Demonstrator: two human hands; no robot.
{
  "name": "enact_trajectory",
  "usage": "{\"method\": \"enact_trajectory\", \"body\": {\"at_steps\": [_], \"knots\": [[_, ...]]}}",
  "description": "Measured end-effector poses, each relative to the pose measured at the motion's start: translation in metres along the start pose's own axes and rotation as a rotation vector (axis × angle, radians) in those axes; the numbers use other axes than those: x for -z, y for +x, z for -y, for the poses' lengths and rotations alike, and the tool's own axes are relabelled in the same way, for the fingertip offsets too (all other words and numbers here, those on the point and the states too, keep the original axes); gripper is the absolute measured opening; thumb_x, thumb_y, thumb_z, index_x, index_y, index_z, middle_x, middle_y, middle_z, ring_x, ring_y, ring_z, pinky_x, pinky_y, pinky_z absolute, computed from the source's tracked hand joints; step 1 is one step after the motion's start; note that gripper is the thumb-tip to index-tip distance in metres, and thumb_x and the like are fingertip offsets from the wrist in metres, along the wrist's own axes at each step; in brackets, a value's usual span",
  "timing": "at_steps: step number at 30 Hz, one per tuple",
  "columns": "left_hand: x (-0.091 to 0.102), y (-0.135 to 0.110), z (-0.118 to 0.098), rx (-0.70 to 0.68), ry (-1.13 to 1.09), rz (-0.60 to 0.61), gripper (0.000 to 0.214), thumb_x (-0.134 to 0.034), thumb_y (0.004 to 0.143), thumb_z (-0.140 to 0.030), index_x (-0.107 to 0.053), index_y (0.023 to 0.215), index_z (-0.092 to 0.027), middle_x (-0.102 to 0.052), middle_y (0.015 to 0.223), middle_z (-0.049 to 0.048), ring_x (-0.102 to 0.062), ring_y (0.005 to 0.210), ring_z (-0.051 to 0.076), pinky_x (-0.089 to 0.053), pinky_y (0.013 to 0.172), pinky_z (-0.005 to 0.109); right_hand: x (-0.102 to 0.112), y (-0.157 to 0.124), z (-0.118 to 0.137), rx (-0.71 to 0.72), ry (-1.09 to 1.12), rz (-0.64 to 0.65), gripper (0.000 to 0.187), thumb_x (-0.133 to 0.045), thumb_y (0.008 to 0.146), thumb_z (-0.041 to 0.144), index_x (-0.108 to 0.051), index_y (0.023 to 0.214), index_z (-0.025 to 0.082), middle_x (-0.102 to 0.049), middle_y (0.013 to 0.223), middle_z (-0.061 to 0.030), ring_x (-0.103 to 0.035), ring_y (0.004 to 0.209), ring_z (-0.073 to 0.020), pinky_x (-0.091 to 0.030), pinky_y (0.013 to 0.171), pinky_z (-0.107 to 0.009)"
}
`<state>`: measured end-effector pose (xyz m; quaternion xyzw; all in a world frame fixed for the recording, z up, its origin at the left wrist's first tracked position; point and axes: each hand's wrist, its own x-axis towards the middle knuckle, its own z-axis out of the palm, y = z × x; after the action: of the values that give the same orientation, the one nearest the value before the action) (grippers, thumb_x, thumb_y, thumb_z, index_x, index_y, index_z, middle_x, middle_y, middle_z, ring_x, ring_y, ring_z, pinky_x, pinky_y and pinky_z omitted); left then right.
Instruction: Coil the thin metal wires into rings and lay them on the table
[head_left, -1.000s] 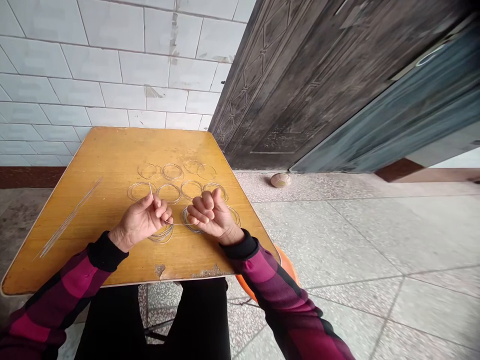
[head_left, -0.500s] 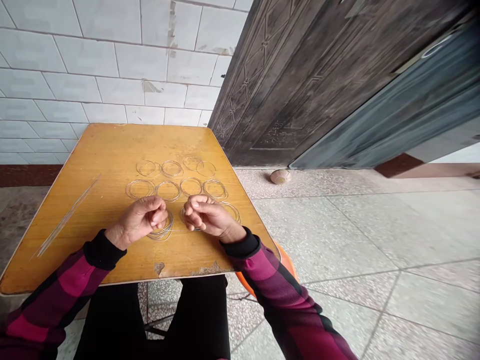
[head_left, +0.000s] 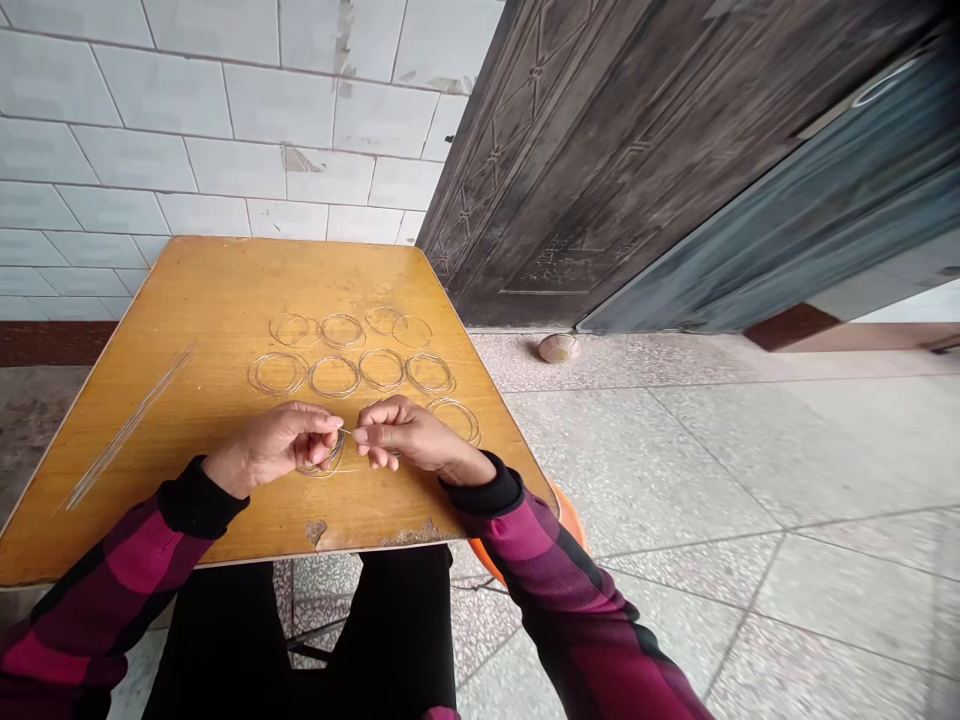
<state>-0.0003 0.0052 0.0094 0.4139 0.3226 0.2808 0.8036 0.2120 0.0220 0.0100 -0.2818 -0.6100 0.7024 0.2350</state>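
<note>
A short stretch of thin wire (head_left: 346, 431) shows between my two hands, above the near half of the table. My left hand (head_left: 289, 443) pinches it between thumb and forefinger. From the other side my right hand (head_left: 401, 435) is closed on the same wire, thumb against the fingers. Beneath my left hand lies a wire coil (head_left: 324, 470), partly covered by it. Another wire coil (head_left: 463, 418) rests just beyond my right wrist. How the held wire runs inside my fingers is hidden.
Several wire rings (head_left: 334, 377) lie in rows on the wooden table (head_left: 225, 290). Straight wires (head_left: 127, 430) lie along its left side. An orange stool (head_left: 570, 520) stands at the right edge. Behind are a tiled wall (head_left: 225, 100) and a dark carved door (head_left: 562, 200).
My hands have come closer together, my right hand moving left. The wire between the fingertips now shows. The view has shifted slightly.
</note>
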Motion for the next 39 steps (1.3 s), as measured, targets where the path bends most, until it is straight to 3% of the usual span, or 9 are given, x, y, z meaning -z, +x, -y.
{"method": "enact_trajectory", "body": {"at_steps": [8,15,23,30,33,36,39], "knots": [[0.01,0.002,0.003,0.14,-0.073,0.159,0.023,-0.071,0.076,-0.032,-0.072,0.069,-0.01,-0.056,0.047,0.0001,-0.054,0.048,0.01,-0.051,0.06,0.026,0.003,-0.004,0.006,-0.06,-0.163,0.081,0.03,-0.072,0.083,0.04,-0.065,0.069,0.014,-0.059,0.05,0.0063,-0.051,0.041,-0.003,-0.041,0.043,-0.015],[0.007,0.005,0.01,0.23,-0.088,0.246,0.018,-0.072,0.075,-0.028,-0.075,0.07,-0.011,-0.057,0.047,-0.0005,-0.048,0.042,0.006,-0.055,0.06,0.024,0.005,-0.005,0.005,-0.073,-0.279,0.149,0.031,-0.068,0.086,0.04,-0.066,0.068,0.015,-0.06,0.053,0.0053,-0.053,0.043,-0.0039,-0.042,0.046,-0.016],[0.009,0.003,0.01,0.267,-0.054,0.218,0.021,-0.08,0.069,-0.03,-0.076,0.076,-0.011,-0.063,0.056,0.0025,-0.057,0.051,0.01,-0.054,0.062,0.025,0.006,-0.004,0.003,-0.064,-0.235,0.111,0.025,-0.073,0.081,0.037,-0.067,0.073,0.015,-0.058,0.054,0.0066,-0.048,0.043,-0.003,-0.038,0.045,-0.017],[0.01,0.003,0.013,0.224,-0.117,0.158,0.015,-0.082,0.072,-0.021,-0.072,0.077,-0.012,-0.068,0.07,0.0046,-0.061,0.058,0.011,-0.054,0.065,0.028,0.005,-0.003,0.005,-0.03,-0.165,0.021,0.028,-0.074,0.08,0.04,-0.066,0.078,0.014,-0.059,0.059,0.0046,-0.052,0.05,-0.0046,-0.04,0.047,-0.017],[0.011,0.006,0.015,0.123,-0.217,0.123,0.016,-0.084,0.071,-0.02,-0.073,0.08,-0.011,-0.07,0.076,0.006,-0.065,0.067,0.012,-0.055,0.068,0.027,0.002,-0.002,0.002,0.079,-0.159,-0.077,0.03,-0.069,0.086,0.044,-0.065,0.08,0.015,-0.063,0.067,0.002,-0.054,0.052,-0.0049,-0.043,0.048,-0.018],[0.013,0.009,0.015,-0.006,-0.318,0.049,0.018,-0.086,0.069,-0.018,-0.074,0.081,-0.01,-0.071,0.083,0.0067,-0.067,0.077,0.013,-0.056,0.071,0.023,-0.002,0.0,-0.003,0.27,-0.294,-0.237,0.029,-0.056,0.096,0.043,-0.069,0.1,0.017,-0.066,0.084,-0.0016,-0.056,0.053,-0.0047,-0.047,0.053,-0.021],[0.014,0.011,0.015,-0.103,-0.383,-0.007,0.014,-0.083,0.072,-0.013,-0.074,0.083,-0.01,-0.071,0.084,0.0063,-0.068,0.076,0.012,-0.057,0.07,0.021,-0.004,0.0,-0.007,0.422,-0.53,-0.372,0.034,-0.052,0.099,0.04,-0.062,0.128,0.024,-0.066,0.107,-0.0074,-0.065,0.071,-0.0113,-0.057,0.072,-0.032]]}}
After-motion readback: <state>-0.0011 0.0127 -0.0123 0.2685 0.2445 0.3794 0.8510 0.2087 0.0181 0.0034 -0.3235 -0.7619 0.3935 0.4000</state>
